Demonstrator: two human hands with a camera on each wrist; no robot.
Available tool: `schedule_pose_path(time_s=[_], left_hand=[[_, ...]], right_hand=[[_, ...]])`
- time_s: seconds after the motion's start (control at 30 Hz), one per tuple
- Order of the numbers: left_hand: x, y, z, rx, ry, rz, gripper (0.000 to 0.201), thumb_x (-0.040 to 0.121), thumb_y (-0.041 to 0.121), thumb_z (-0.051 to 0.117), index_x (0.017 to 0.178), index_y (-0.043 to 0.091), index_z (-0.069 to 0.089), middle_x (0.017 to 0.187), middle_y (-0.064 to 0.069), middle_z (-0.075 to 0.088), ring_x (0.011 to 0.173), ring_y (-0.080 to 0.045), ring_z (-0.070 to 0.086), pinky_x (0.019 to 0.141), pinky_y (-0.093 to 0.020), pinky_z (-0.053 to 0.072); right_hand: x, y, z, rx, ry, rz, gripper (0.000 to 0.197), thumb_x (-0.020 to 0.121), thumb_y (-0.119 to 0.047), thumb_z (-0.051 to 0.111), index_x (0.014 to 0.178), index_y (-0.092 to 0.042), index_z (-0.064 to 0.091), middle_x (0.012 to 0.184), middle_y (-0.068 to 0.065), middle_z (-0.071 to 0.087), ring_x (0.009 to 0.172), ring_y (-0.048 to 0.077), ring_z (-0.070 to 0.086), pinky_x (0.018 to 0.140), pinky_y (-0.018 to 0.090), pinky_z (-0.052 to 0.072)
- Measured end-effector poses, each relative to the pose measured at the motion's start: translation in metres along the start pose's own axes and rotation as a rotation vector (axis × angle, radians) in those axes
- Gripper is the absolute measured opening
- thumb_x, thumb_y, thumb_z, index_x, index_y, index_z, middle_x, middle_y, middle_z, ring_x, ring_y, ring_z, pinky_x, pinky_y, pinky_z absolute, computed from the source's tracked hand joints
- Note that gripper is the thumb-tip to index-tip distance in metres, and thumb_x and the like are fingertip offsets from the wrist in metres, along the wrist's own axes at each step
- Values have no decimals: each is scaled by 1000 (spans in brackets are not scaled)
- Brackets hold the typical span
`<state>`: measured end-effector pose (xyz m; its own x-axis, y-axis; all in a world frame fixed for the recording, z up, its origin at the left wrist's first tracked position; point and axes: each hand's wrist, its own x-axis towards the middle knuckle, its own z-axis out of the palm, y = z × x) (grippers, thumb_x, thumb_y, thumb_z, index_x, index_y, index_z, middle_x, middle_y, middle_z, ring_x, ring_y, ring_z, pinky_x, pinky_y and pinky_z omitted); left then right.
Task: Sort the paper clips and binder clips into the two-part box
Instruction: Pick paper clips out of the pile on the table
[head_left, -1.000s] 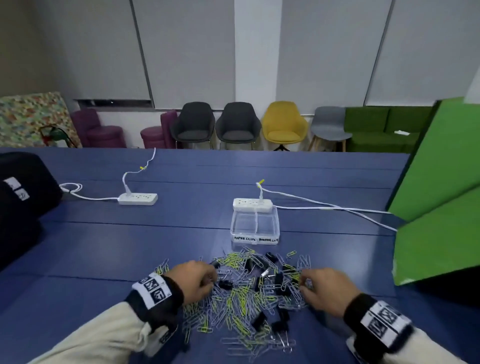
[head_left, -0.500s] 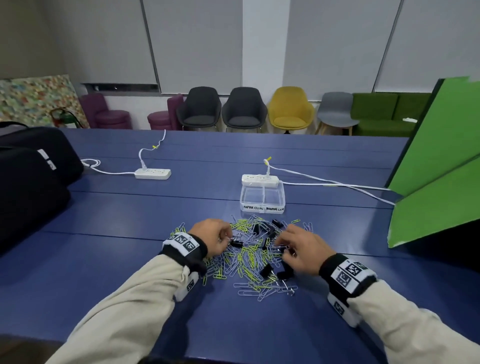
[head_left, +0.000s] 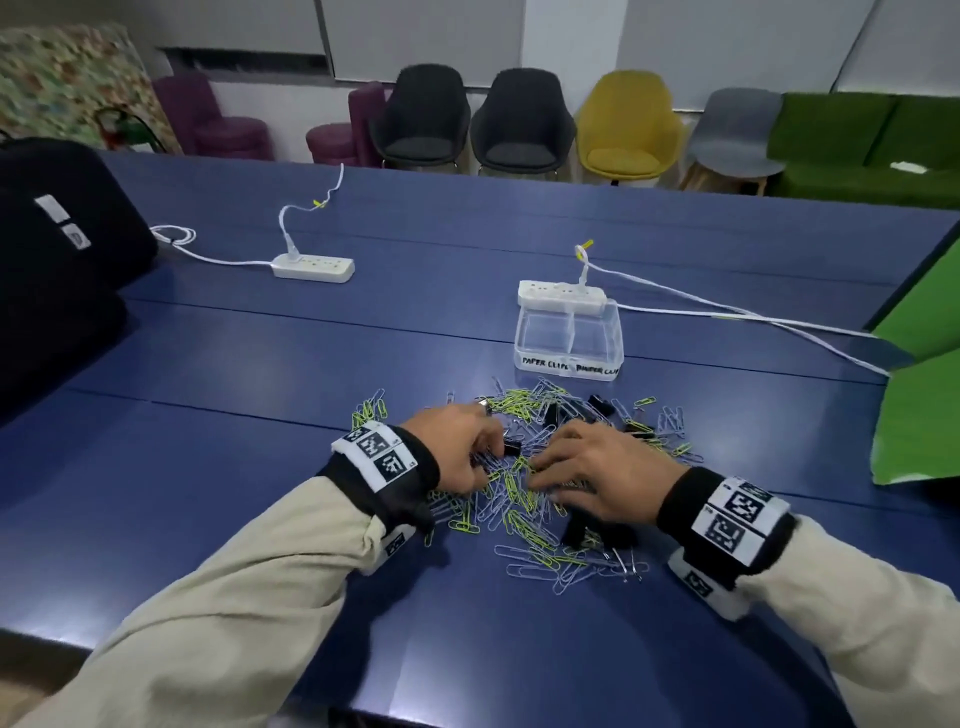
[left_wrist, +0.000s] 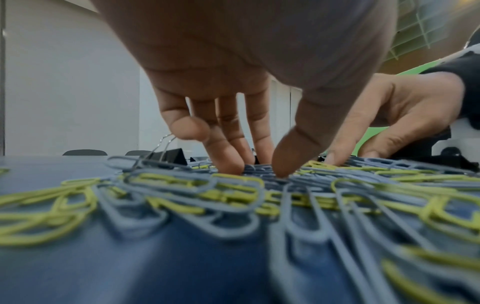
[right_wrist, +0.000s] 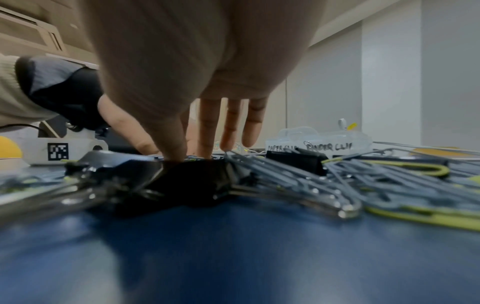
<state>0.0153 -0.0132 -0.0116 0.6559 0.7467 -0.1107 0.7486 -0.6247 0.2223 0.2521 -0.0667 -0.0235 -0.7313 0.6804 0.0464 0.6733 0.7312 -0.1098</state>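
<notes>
A pile of grey and yellow-green paper clips (head_left: 519, 493) mixed with black binder clips (head_left: 511, 448) lies on the blue table. Behind it stands the clear two-part box (head_left: 569, 358), lettered for paper clips on the left and binder clips on the right; both parts look empty. My left hand (head_left: 493, 452) digs into the pile's left side. In the left wrist view its thumb and fingers (left_wrist: 228, 160) pinch together on a small bunch of grey paper clips (left_wrist: 257, 167). My right hand (head_left: 550, 467) rests on the pile with spread, straight fingers (right_wrist: 207, 131). A binder clip (right_wrist: 192, 181) lies before its thumb.
A white power strip (head_left: 561, 296) touches the box's far side, its cable running right. A second strip (head_left: 314, 266) lies at the far left. Black bags (head_left: 52, 260) fill the left edge and a green board (head_left: 924, 405) the right. Chairs stand beyond the table.
Both hands have moved in toward the pile's middle, the right one leftward from its right edge. The head view has tilted down and closer.
</notes>
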Motion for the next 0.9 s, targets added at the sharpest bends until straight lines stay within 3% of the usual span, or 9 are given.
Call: schedule_pose_path(time_s=[0.07,0.17,0.3,0.47,0.57,0.67,0.73,0.8,0.9], left_hand=[[0,-1,0,-4,1,-8,28,73,30,66,100,32,58,96,11,53,75,-7,48,63,-21,33],[-1,0,-1,-11,5,-15,27,74,32,65,100,32,59,96,11,54,75,-7,47,60,-21,32],[-2,3,-2,-1,9,-20,24,77,32,64,100,32,60,95,10,56,73,-6,48,54,-18,30],[-5,6,1,12,20,-14,27,79,32,61,106,32,60,98,10,53,81,-10,53,64,-22,38],[-8,10,3,36,17,-10,32,81,33,59,112,29,59,104,6,50,92,-15,56,72,-28,48],[-9,12,3,45,11,0,34,82,36,59,116,29,59,109,4,47,99,-15,53,78,-32,51],[-9,12,2,8,33,29,30,83,37,61,113,35,62,111,6,49,101,-12,51,81,-32,50],[-11,9,1,-19,69,48,26,83,39,61,109,37,64,109,9,51,102,-10,51,84,-31,47],[-17,-2,-5,-75,61,6,27,83,36,63,109,38,64,106,9,55,99,-9,54,85,-30,49]], right_hand=[[6,3,3,-2,11,-34,30,92,-49,52,112,-35,69,106,-16,68,92,12,51,77,28,48],[11,2,2,-28,77,-42,19,89,-41,62,100,-29,72,87,-12,67,82,14,49,71,31,49],[9,-3,-2,-11,174,18,10,88,-32,66,91,-22,68,85,-8,65,82,15,50,71,28,47],[6,-1,-5,162,118,159,13,93,-34,58,98,-24,65,95,-8,66,87,8,54,82,33,51],[4,-4,-11,316,160,234,26,93,-31,61,118,-26,65,99,-9,70,84,2,60,84,22,52],[2,1,-17,551,197,364,44,91,-26,65,134,-30,56,88,-11,70,72,-3,61,76,16,51],[2,10,-25,904,215,505,43,92,-15,64,133,-22,57,86,2,68,68,4,63,67,19,54],[4,21,-33,1332,181,650,36,94,-2,57,129,-9,57,92,19,60,67,14,67,58,25,56],[6,33,-34,1675,96,761,31,94,-2,47,123,-1,57,106,23,51,63,18,63,48,27,50]])
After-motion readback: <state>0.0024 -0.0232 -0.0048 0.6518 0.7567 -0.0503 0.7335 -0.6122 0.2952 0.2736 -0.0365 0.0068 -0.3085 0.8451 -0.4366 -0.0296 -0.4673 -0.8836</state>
